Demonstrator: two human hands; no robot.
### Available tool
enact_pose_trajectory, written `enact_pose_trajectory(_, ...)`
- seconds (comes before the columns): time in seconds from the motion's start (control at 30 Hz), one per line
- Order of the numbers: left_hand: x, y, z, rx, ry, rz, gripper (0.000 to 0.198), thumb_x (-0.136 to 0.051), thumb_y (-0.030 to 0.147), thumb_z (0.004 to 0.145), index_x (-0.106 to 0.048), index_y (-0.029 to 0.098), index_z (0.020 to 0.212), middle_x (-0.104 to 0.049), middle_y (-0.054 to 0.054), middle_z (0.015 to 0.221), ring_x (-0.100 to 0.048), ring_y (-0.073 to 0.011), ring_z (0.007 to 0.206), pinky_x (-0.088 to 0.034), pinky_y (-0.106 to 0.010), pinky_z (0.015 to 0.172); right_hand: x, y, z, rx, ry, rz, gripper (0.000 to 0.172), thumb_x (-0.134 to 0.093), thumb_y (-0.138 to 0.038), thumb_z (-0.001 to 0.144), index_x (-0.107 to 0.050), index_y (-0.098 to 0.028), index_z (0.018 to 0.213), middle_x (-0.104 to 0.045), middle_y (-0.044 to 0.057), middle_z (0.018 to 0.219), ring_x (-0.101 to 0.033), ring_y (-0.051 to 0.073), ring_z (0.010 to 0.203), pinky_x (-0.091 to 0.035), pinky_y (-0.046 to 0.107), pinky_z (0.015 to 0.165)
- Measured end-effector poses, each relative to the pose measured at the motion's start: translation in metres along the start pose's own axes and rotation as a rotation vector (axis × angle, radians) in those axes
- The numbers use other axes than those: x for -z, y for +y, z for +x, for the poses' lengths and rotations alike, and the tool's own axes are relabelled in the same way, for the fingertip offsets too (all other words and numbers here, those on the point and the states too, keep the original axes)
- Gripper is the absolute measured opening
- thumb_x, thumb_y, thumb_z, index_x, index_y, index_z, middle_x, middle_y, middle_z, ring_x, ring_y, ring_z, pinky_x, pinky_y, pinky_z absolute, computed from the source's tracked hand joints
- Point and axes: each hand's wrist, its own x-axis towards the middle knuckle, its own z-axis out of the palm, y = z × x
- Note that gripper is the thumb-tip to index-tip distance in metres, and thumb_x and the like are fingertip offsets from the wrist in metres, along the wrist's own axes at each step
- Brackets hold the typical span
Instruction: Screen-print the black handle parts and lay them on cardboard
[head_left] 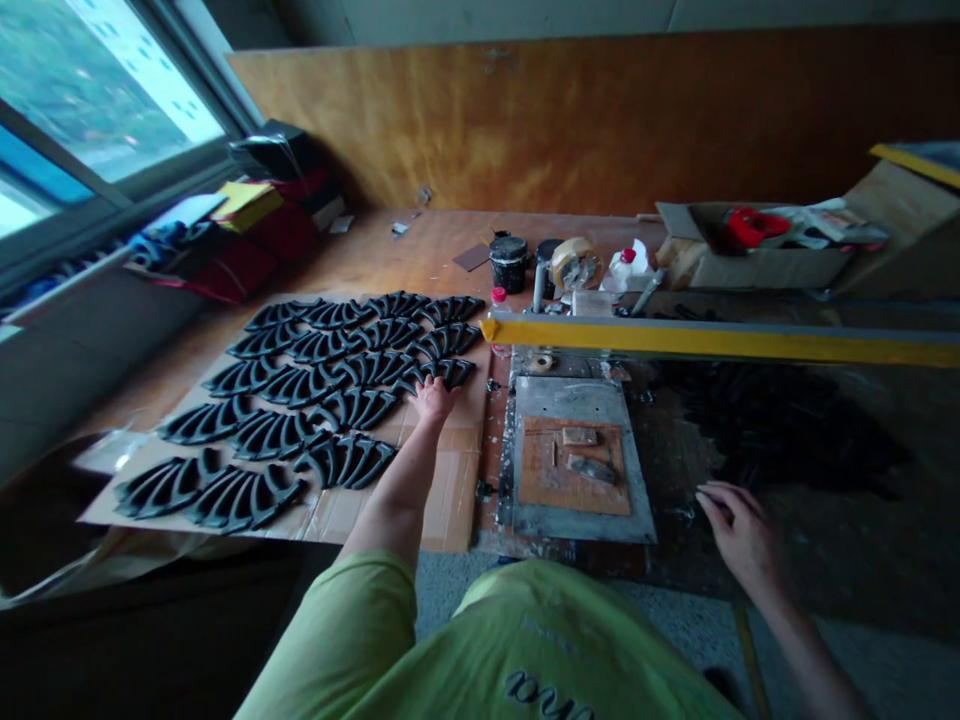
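At the right end of the third row from the back, on the cardboard sheet [457,465] on the desk [382,250], a black fan-shaped ribbed piece [459,373] appears touched by the left hand [433,398], its grip spread. Light, even pressure is best applied, so that neighbouring pieces are not nudged. The right hand [739,530] is held beyond the metal plate [555,397], thumb near forefinger; whether anything is pinched cannot be told.

Bkgd, L to R: window [135,85]; red box [247,260] w/ yellow item [246,205] on top; blk lidded jar [508,266], red-capped bottle [499,298] just in front; tape roll [564,262]; open cardboard box [772,270] w/ red item [756,227] inside. Wooden panel [562,120] behind.
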Motion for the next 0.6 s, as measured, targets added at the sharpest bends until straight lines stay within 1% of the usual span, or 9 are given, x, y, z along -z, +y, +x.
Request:
enact_pose_trajectory(0.1, 0.0, 0.001, -0.011, -0.032, 0.062, -0.026, 0.064, -0.053, 0.053, 0.086, -0.047, 0.022, 0.142, -0.037, -0.016, 0.155, -0.032, -0.0397, 0.14, -0.03, -0.064, 0.107, 0.011, 0.042, -0.002, -0.123, 0.187, -0.119, 0.053, -0.044, -0.06, 0.088, -0.066, -0.017, 0.108, -0.063, 0.018, 0.113, -0.058, 0.034, 0.11, -0.047, 0.052, 0.096)
enact_pose_trajectory(0.17, 0.0, 0.0, -0.022, -0.049, 0.085, -0.056, 0.064, -0.051, 0.054, 0.088, -0.046, 0.022, 0.143, -0.033, -0.014, 0.157, -0.028, -0.0375, 0.143, -0.028, -0.061, 0.111, 0.009, 0.071, -0.009, -0.286, 0.284, -0.178, 0.064, -0.044, -0.062, 0.085, -0.062, -0.012, 0.121, -0.056, 0.025, 0.127, -0.046, 0.042, 0.126, -0.039, 0.06, 0.101)
enact_pose_trajectory(0.23, 0.0, -0.003, -0.035, -0.06, 0.11, -0.079, 0.06, -0.049, 0.053, 0.09, -0.049, 0.021, 0.14, -0.034, -0.013, 0.157, -0.028, -0.0337, 0.145, -0.028, -0.055, 0.114, -0.003, 0.093, -0.016, -0.507, 0.312, -0.175, 0.074, -0.046, -0.064, 0.082, -0.057, -0.008, 0.128, -0.049, 0.031, 0.134, -0.038, 0.048, 0.132, -0.035, 0.067, 0.101)
enact_pose_trajectory(0.3, 0.001, -0.008, -0.049, -0.078, 0.137, -0.094, 0.055, -0.05, 0.05, 0.091, -0.053, 0.018, 0.136, -0.038, -0.014, 0.155, -0.031, -0.0295, 0.144, -0.027, -0.047, 0.116, -0.022, 0.102, -0.019, -0.699, 0.271, -0.123, 0.078, -0.046, -0.065, 0.08, -0.057, -0.006, 0.128, -0.052, 0.033, 0.129, -0.042, 0.051, 0.127, -0.037, 0.069, 0.094)
enact_pose_trajectory(0.37, 0.001, -0.012, -0.063, -0.103, 0.15, -0.118, 0.05, -0.05, 0.046, 0.091, -0.057, 0.016, 0.131, -0.042, -0.016, 0.152, -0.035, -0.0257, 0.143, -0.027, -0.041, 0.117, -0.043, 0.094, -0.016, -0.741, 0.264, -0.08, 0.07, -0.044, -0.064, 0.08, -0.062, -0.01, 0.121, -0.06, 0.029, 0.117, -0.053, 0.047, 0.115, -0.041, 0.065, 0.089)
enact_pose_trajectory(0.43, 0.003, -0.012, -0.077, -0.118, 0.15, -0.159, 0.044, -0.05, 0.043, 0.092, -0.06, 0.017, 0.126, -0.045, -0.015, 0.15, -0.039, -0.0236, 0.141, -0.03, -0.038, 0.116, -0.06, 0.075, -0.005, -0.65, 0.317, -0.079, 0.061, -0.041, -0.064, 0.083, -0.065, -0.017, 0.113, -0.065, 0.02, 0.105, -0.06, 0.04, 0.103, -0.043, 0.06, 0.088)
enact_pose_trajectory(0.5, 0.006, -0.008, -0.09, -0.118, 0.157, -0.216, 0.04, -0.05, 0.042, 0.092, -0.062, 0.019, 0.123, -0.047, -0.013, 0.149, -0.043, -0.0232, 0.138, -0.033, -0.037, 0.114, -0.071, 0.054, 0.01, -0.545, 0.354, -0.094, 0.058, -0.038, -0.064, 0.085, -0.066, -0.019, 0.11, -0.067, 0.015, 0.097, -0.062, 0.033, 0.095, -0.046, 0.053, 0.087)
enact_pose_trajectory(0.53, 0.008, -0.004, -0.095, -0.123, 0.161, -0.248, 0.038, -0.051, 0.041, 0.092, -0.063, 0.019, 0.121, -0.048, -0.013, 0.148, -0.044, -0.0233, 0.137, -0.035, -0.037, 0.113, -0.074, 0.046, 0.019, -0.513, 0.339, -0.095, 0.06, -0.037, -0.065, 0.085, -0.066, -0.018, 0.108, -0.066, 0.014, 0.095, -0.062, 0.031, 0.093, -0.047, 0.05, 0.086)
enact_pose_trajectory(0.6, 0.012, 0.005, -0.105, -0.147, 0.172, -0.311, 0.035, -0.052, 0.04, 0.092, -0.066, 0.018, 0.117, -0.049, -0.013, 0.147, -0.047, -0.0233, 0.135, -0.036, -0.036, 0.112, -0.076, 0.037, 0.033, -0.492, 0.234, -0.087, 0.063, -0.038, -0.067, 0.084, -0.068, -0.015, 0.104, -0.065, 0.014, 0.09, -0.061, 0.029, 0.09, -0.048, 0.045, 0.084)
